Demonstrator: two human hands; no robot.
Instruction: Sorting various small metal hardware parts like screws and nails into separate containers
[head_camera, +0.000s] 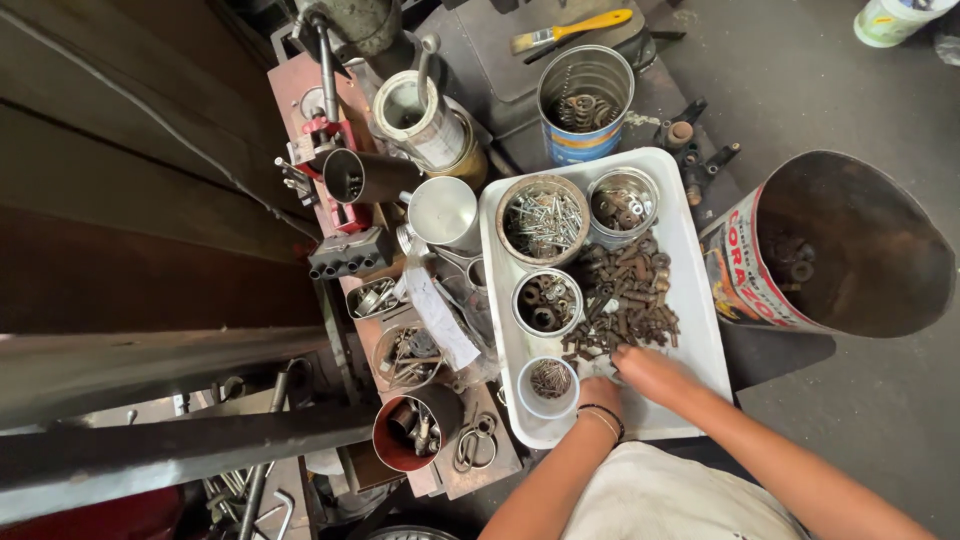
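Both hands were in the white tray (700, 290), down at its 6 o'clock edge. Right hand (650, 372) lay palm-down w/ fingertips on the rusty bolt pile (625, 300), grip loose; couldn't tell if anything was pinched. Left hand (598, 392) sat touching it, fingers curled, contents hidden. Small cup of screws (549, 381) just at 9 o'clock of the left hand.

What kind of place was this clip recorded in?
Probably a workshop or repair shed. A white tray holds a pile of rusty bolts and nuts, tins of screws stand in it, and a paintbrush lies nearby.
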